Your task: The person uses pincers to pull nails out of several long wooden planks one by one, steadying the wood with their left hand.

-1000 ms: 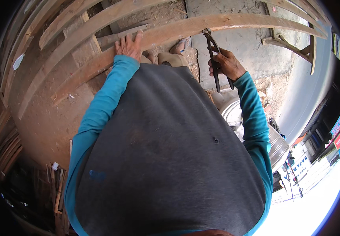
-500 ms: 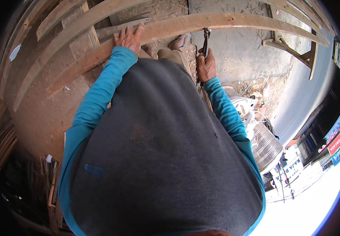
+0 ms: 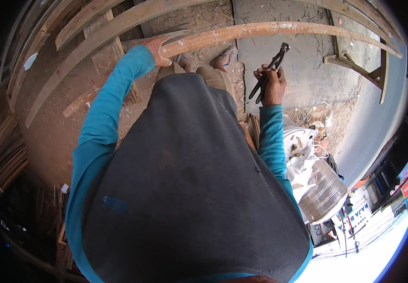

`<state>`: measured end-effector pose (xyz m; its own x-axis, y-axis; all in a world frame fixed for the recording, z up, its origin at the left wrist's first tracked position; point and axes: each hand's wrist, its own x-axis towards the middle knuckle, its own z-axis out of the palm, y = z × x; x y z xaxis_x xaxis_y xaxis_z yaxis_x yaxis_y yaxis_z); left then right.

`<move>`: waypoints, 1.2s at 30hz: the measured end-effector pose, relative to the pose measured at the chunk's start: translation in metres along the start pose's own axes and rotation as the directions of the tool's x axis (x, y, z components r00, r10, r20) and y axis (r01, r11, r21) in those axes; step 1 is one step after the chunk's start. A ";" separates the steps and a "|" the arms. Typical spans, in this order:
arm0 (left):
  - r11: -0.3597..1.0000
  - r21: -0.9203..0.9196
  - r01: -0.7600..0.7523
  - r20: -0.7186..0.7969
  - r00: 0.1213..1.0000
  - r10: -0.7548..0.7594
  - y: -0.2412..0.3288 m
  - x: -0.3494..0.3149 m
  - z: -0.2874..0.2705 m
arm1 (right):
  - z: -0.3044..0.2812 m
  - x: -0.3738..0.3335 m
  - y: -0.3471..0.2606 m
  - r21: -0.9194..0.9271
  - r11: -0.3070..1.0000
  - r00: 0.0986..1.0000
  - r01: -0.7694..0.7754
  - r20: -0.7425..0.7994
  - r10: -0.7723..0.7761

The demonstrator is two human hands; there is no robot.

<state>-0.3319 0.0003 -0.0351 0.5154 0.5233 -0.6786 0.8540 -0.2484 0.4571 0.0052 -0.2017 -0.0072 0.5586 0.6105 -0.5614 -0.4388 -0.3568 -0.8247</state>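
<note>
A long wooden board (image 3: 241,31) runs across the far part of the head view, bowed by the lens. My left hand (image 3: 158,51) grips it at the left, the thumb on the near side and the fingers partly hidden round the wood. To the right, my right hand (image 3: 274,86) is closed round a pair of dark metal pincers (image 3: 277,59). The pincers' head points away and right, apart from the board, and their two handles stick out past my fingers. Whether a nail sits in the jaws is too small to tell.
More long timber pieces (image 3: 83,59) lie beyond and left of the board. A wooden trestle (image 3: 355,68) stands at the far right. Nearer, beside my right forearm, are a white bag with tools (image 3: 296,146) and a shiny metal drum (image 3: 325,191). My sandalled feet (image 3: 224,57) stand below the board.
The pincers have come off the board's edge and swung right, toward me. My left hand has gone from resting on the board to gripping round it, and the board shows a narrower face.
</note>
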 end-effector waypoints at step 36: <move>0.973 0.179 0.147 -0.294 0.951 -0.090 -0.044 -0.085 0.043 | 0.052 -0.077 -0.036 -0.049 0.792 0.653 -0.609 0.536 0.535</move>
<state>-0.4098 -0.0681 -0.0219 0.3927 0.7601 -0.5177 0.9194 -0.3103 0.2417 -0.0585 -0.1989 0.0689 -0.2477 0.5868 -0.7709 -0.6527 -0.6891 -0.3148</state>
